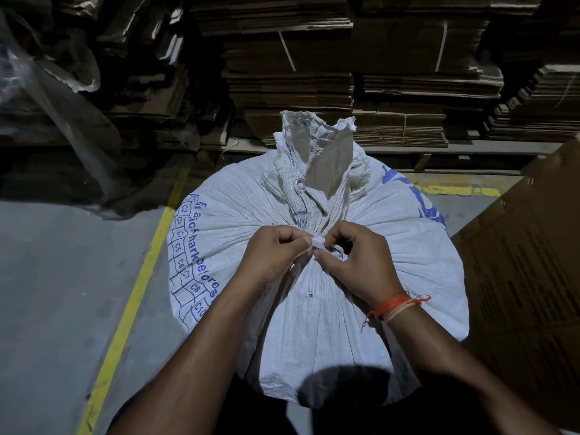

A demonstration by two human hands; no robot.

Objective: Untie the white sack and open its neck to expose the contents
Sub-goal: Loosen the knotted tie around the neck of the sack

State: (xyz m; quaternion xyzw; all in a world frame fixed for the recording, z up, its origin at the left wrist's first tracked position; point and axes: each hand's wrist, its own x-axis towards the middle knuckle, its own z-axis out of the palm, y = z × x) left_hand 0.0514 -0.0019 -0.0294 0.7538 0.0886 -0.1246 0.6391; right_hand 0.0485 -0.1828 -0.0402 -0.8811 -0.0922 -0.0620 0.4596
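A full white woven sack [392,246] with blue print stands upright on the floor below me. Its neck [317,164] is gathered and bunched, with the loose top flaring upward and a metal eyelet showing. A thin white tie string [317,242] is knotted around the gather. My left hand [276,255] pinches one strand of the tie string on the left of the knot. My right hand [354,255], with an orange thread on its wrist, pinches the knot from the right. The sack's contents are hidden.
Stacks of flattened cardboard [314,73] on a pallet fill the background. A large brown carton [527,262] stands close on the right. Clear plastic sheeting [47,89] hangs at left. A yellow floor line [131,293] runs along the grey concrete floor on the left.
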